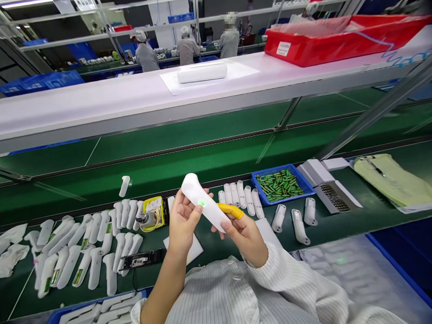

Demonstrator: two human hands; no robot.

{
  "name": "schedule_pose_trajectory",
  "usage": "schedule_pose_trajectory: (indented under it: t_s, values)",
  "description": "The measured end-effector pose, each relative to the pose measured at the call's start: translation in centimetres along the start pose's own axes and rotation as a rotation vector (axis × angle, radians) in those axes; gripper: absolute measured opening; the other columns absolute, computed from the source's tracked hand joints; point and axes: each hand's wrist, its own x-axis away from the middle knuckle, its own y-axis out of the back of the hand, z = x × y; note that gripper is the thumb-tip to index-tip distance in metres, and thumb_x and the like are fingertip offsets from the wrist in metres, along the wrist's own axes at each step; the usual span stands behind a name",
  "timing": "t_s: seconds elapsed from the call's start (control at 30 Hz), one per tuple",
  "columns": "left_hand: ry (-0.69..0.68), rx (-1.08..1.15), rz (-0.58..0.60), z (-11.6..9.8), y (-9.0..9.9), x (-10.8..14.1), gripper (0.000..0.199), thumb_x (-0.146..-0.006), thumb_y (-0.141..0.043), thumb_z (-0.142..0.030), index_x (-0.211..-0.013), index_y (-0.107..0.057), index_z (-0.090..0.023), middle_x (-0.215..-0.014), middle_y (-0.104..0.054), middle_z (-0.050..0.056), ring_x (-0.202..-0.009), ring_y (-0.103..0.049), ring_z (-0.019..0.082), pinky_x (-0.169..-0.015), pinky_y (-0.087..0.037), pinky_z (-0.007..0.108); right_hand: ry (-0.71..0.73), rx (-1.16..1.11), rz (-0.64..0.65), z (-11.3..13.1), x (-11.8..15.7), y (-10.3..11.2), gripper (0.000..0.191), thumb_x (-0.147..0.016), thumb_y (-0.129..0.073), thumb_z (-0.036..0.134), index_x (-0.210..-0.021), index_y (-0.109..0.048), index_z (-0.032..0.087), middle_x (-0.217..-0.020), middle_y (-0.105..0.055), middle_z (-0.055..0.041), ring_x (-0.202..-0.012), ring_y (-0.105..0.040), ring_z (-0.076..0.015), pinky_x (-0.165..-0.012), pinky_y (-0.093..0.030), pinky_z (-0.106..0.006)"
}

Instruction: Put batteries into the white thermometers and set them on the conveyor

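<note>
Both hands raised above the green counter (209, 167), sharing one white handheld thermometer body (204, 202). It is tilted, rounded head up and to the left, with a small green light glowing on its face.

Left hand (183, 220): fingers curled around the upper part of the body, thumb pressed on the face just beside the green light. Closed in a grasp, not clenched tight.

Right hand (244, 232): grips the lower end of the same body from below. Its forefinger wears a yellow finger cot (231, 210), laid along the body's side.

On the counter to the left, many white thermometer shells (94, 248) lie in loose rows. Just behind the hands, a short row of white covers (241, 195). Right of that, a blue tray of green batteries (279, 184), then a white box (324, 183). A yellow-framed tool (152, 213) sits near the left hand.

Red bin (339, 37) on the upper shelf. Other people work well behind.
</note>
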Motion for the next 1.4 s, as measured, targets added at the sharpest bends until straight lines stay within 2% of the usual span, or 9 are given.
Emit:
schedule_pose_trajectory:
  t_s: [0.13,0.33,0.5,0.6,0.73,0.87,1.07,1.17,1.4]
  values:
    - [0.007,-0.007,-0.04,0.5,0.3,-0.5,0.055,-0.064,-0.079,-0.015,-0.115,-0.057,-0.018,-0.104,-0.068,0.013,-0.094,-0.066,0.026,-0.077,-0.054,0.032,-0.039,-0.007,0.022,-0.3,-0.3,0.8,0.036,-0.086,-0.059,0.041,-0.114,-0.056,0.018,-0.078,-0.063,-0.0038,-0.06,-0.055,-0.0127,-0.053,-0.045,-0.026]
    - [0.195,0.048,0.198,2.1,1.7,-2.4,0.049,-0.057,-0.083,-0.039,-0.095,-0.067,-0.013,-0.088,-0.065,0.01,-0.07,-0.06,0.018,-0.06,-0.051,0.027,-0.199,-0.283,0.157,-1.0,-1.4,1.8,0.036,-0.085,-0.06,0.045,-0.104,-0.061,0.014,-0.084,-0.066,-0.0076,-0.056,-0.057,-0.0105,-0.044,-0.04,-0.021]
    - [0.106,0.129,0.263,5.0,2.2,-4.0,0.046,-0.055,-0.082,-0.048,-0.08,-0.066,-0.014,-0.076,-0.055,0.002,-0.077,-0.055,0.015,-0.103,-0.039,0.038,-0.314,-0.443,0.21,-1.6,-2.4,2.2,0.041,-0.081,-0.065,0.046,-0.102,-0.061,0.011,-0.087,-0.066,-0.0096,-0.064,-0.063,-0.0131,-0.043,-0.044,-0.019]
    - [0.195,0.197,0.274,6.7,2.4,-5.1,0.049,-0.056,-0.08,-0.053,-0.087,-0.065,-0.017,-0.081,-0.055,0.001,-0.082,-0.055,0.015,-0.105,-0.038,0.04,-0.321,-0.398,0.204,-2.4,-3.1,3.5,0.049,-0.078,-0.066,0.051,-0.107,-0.06,0.012,-0.088,-0.067,-0.0095,-0.066,-0.064,-0.0147,-0.047,-0.047,-0.021]
    - [0.402,0.269,0.187,8.2,2.2,-6.9,0.046,-0.075,-0.067,-0.051,-0.106,-0.064,-0.017,-0.081,-0.055,0.001,-0.077,-0.055,0.013,-0.086,-0.051,0.032,-0.307,-0.108,0.077,-4.6,-4.8,8.3,0.047,-0.079,-0.061,0.056,-0.1,-0.063,0.014,-0.091,-0.068,-0.0097,-0.068,-0.064,-0.0147,-0.053,-0.049,-0.024]
    - [0.531,0.265,0.203,8.7,1.6,-8.9,0.046,-0.088,-0.05,-0.047,-0.122,-0.057,-0.017,-0.069,-0.047,-0.001,-0.053,-0.041,0.008,-0.046,-0.044,0.018,-0.37,0.437,-0.333,-7.5,-6.4,16.5,0.048,-0.08,-0.053,0.056,-0.101,-0.062,0.014,-0.091,-0.07,-0.0124,-0.068,-0.066,-0.0197,-0.056,-0.052,-0.031]
    - [0.485,0.188,0.201,9.6,2.1,-11.0,0.061,-0.075,-0.073,-0.03,-0.131,-0.049,-0.027,-0.082,-0.049,0.0,-0.062,-0.044,0.007,-0.057,-0.046,0.021,-0.512,0.83,-0.613,-9.8,-5.8,27.2,0.037,-0.086,-0.042,0.035,-0.108,-0.059,0.012,-0.089,-0.069,-0.0124,-0.078,-0.066,-0.0228,-0.069,-0.052,-0.035]
    - [0.464,0.217,0.137,10.4,2.7,-11.9,0.058,-0.071,-0.075,-0.035,-0.125,-0.055,-0.025,-0.08,-0.048,0.0,-0.067,-0.046,0.009,-0.071,-0.049,0.025,-0.613,1.042,-0.638,-10.2,-5.3,29.8,0.036,-0.084,-0.046,0.033,-0.106,-0.062,0.01,-0.082,-0.068,-0.0127,-0.085,-0.064,-0.0274,-0.078,-0.049,-0.04]
    - [0.439,0.31,-0.015,11.6,3.0,-12.7,0.046,-0.074,-0.074,-0.029,-0.118,-0.06,-0.023,-0.075,-0.041,-0.002,-0.061,-0.038,0.005,-0.058,-0.042,0.015,-0.792,1.379,-0.526,-11.9,-6.9,32.0,0.038,-0.088,-0.041,0.032,-0.107,-0.063,0.008,-0.092,-0.065,-0.0178,-0.089,-0.061,-0.0303,-0.077,-0.047,-0.039]
